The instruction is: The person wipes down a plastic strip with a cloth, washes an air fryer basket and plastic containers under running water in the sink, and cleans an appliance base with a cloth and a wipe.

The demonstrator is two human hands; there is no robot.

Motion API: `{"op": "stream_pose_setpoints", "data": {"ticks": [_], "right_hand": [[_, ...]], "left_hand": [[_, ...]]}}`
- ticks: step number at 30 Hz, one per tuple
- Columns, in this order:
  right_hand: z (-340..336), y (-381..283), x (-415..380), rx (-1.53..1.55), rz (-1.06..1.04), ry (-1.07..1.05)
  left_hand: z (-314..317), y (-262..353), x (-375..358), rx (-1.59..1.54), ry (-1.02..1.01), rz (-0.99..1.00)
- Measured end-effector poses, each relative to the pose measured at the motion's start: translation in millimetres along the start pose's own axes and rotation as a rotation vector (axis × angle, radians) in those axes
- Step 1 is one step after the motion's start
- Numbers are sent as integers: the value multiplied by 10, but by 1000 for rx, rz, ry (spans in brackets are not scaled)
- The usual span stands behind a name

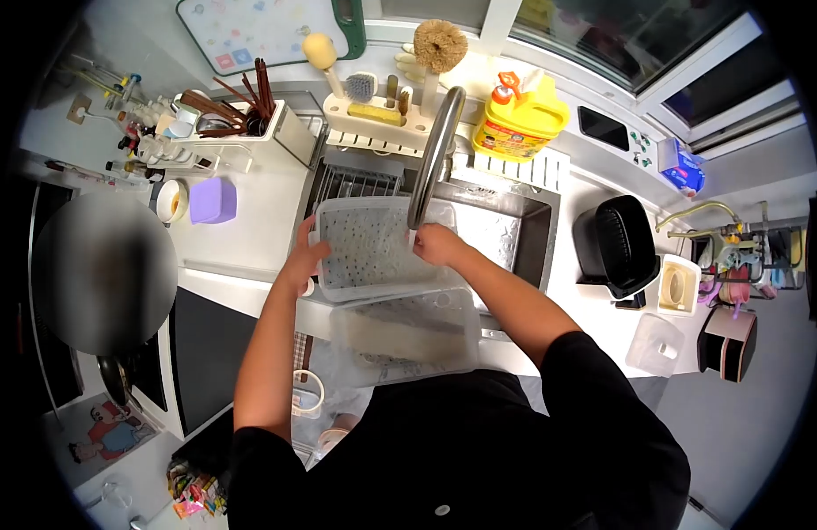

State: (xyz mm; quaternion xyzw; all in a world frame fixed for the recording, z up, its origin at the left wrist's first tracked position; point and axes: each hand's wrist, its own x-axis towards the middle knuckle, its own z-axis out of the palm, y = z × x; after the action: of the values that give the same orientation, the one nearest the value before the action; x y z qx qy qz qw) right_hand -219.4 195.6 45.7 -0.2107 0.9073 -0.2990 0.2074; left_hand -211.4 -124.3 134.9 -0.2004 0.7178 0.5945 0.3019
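Basket [364,243] sits over the left front of the sink [510,231]; a clear bin [406,340] lies at the sink's near edge, seemingly propped by the black shirt [505,433]. With no hand visibly on it, the bin could slide off if the basket pushes it or the person steps back. The tap [433,163], arching over the sink, ends just beside the right hand [437,244], so a quick lift might knock it. The left hand [303,258], at the sink's left end, grips the basket's left wall, fingers partly spread. The right looks curled, forearm slanting in, but its fingertips are hidden: I cannot tell how closed they are or what they hold.
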Motion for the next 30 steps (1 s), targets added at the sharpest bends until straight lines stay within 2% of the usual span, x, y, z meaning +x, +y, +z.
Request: {"op": "stream_pose_setpoints", "data": {"ticks": [2,3,5,6,8,9,11,12,14,16,18,20,21,23,26,27,28,30], "right_hand": [[274,94,180,247,-53,55],[304,74,276,247,-57,53],[319,11,492,474,25,-193],[331,-61,552,478,26,-197],[277,-222,585,1104,192,-390],[248,-189,567,1109,198,-392],[167,-99,456,1335,225,-447],[136,-64,414,1335,229,-443],[63,-23,365,1223,417,-349],[63,67,323,1136,482,-279],[100,265,241,1047,550,-207],[212,635,84,456,421,55],[215,742,-16,453,424,59],[242,862,-234,1,381,158],[86,563,-367,102,357,118],[-54,362,-426,158,295,212],[-161,254,-515,162,303,214],[-340,120,-708,80,92,700]], "left_hand": [[78,59,-45,3,-10,3],[147,111,-41,9,-27,21],[301,133,14,20,-41,32],[339,86,40,29,-60,32],[360,-54,164,20,-96,14],[393,-84,187,-29,-124,-2],[488,-159,201,-80,-159,-24],[538,-231,227,-118,-164,-21],[622,-339,295,-156,-170,-12],[722,-360,340,-129,-104,-9],[718,-284,328,-159,-123,-13],[702,-197,283,-187,-140,-22],[690,-168,278,-162,-125,-15],[662,-184,349,-84,-131,-5],[779,-89,314,-64,-156,20],[796,-78,321,-58,-161,19],[810,-69,331,-61,-183,14],[832,-78,315,-60,-213,9]]}}
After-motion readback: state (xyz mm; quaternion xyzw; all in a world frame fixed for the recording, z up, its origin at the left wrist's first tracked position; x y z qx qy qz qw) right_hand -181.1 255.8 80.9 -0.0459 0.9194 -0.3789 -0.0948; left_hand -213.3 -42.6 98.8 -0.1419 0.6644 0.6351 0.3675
